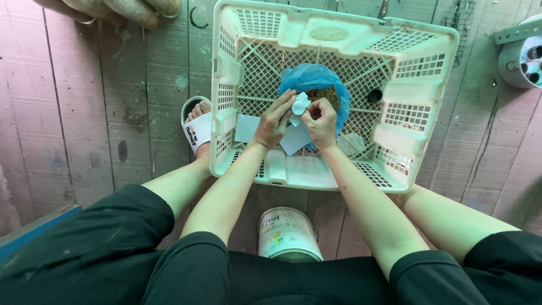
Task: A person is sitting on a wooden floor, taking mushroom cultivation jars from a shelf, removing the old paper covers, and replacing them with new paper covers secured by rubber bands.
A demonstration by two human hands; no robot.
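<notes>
Both hands meet over the pale plastic crate (333, 34) on the wooden floor (96, 113). The left hand (274, 120) and right hand (320, 120) each pinch a small white piece (300, 105) between fingertips, held above a blue plastic bag (313, 76) inside the crate. White paper sheets (247, 127) lie on the crate bottom. A metal can (285, 232) stands between the knees.
</notes>
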